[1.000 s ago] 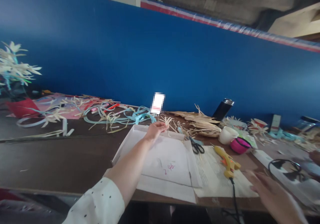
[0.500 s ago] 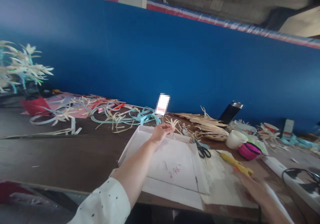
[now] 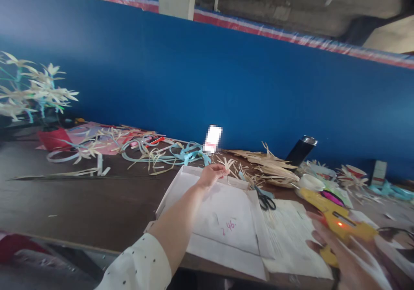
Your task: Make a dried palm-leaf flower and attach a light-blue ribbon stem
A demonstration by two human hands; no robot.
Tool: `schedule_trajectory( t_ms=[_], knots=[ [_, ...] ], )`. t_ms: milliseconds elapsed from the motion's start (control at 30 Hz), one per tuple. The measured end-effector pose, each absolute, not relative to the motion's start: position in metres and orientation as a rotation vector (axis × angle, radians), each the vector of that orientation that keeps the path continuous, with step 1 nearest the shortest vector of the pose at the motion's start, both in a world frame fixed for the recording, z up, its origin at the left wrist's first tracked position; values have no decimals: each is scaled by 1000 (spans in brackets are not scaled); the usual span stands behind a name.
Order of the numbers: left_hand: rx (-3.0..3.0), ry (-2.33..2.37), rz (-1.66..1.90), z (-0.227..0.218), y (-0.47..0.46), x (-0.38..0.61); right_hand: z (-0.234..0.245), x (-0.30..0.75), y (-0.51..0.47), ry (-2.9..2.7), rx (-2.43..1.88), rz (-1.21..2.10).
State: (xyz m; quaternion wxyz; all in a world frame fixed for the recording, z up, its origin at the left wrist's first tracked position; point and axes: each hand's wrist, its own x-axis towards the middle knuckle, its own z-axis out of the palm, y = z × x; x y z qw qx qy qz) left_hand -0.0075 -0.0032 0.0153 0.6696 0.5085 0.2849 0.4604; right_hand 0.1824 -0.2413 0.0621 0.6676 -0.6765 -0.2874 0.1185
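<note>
two holds need care: the left hand [image 3: 211, 175] pinches the pale flower [image 3: 229, 164], ideally lightly, and the right hand [image 3: 344, 251] grips the yellow glue gun [image 3: 330, 210], best aimed steadily.

Handwritten in pinkish red on the white cardboard box [image 3: 220, 208] are figures that read as "2" and, slightly higher to its right, "46" with a dot after it, while the lines on the printed sheet [image 3: 289, 234] alongside are too blurred to read.

There are 2 hands [image 3: 211, 175] [image 3: 347, 255], 1 glue gun [image 3: 330, 211] and 1 black bottle [image 3: 299, 152].
</note>
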Motion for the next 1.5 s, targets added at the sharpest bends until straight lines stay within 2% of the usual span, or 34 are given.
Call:
schedule_trajectory(
  t_ms=[167,400,833,1500],
  knots=[
    [1182,618,1028,14,-3,-7,47,153,-225,-602,-1499,535],
    [1242,586,974,14,-3,-7,43,116,-193,-692,-1390,709],
    [1259,579,956,12,-2,-5,44,97,-164,-890,-1675,488],
    [1242,570,928,11,-1,-4,45,98,-160,-912,-1810,477]
  ],
)
